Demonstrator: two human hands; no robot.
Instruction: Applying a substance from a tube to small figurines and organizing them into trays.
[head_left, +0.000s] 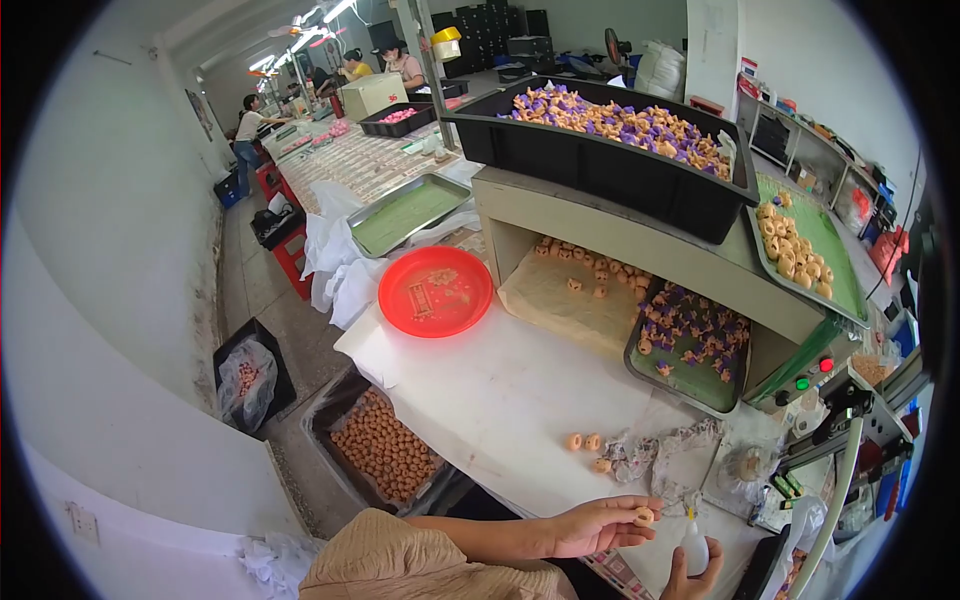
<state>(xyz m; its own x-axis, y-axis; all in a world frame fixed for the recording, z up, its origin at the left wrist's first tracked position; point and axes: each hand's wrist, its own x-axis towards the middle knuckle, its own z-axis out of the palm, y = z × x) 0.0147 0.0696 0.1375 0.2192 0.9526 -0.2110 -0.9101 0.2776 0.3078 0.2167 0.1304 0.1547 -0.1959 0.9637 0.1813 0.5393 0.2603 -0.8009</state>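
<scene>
My left hand holds a small tan doll head between thumb and fingers, low in the view. Just right of it, my right hand grips a white squeeze bottle upright, its yellow nozzle pointing up. Beyond the hands, several more tan heads lie on the white table covering, beside crumpled, stained cloth or paper.
A red plastic dish lies on the table. A shelf box bears a black bin of small figures; trays stand beneath. A crate of heads sits below the table's left edge. Co-workers are at the far table.
</scene>
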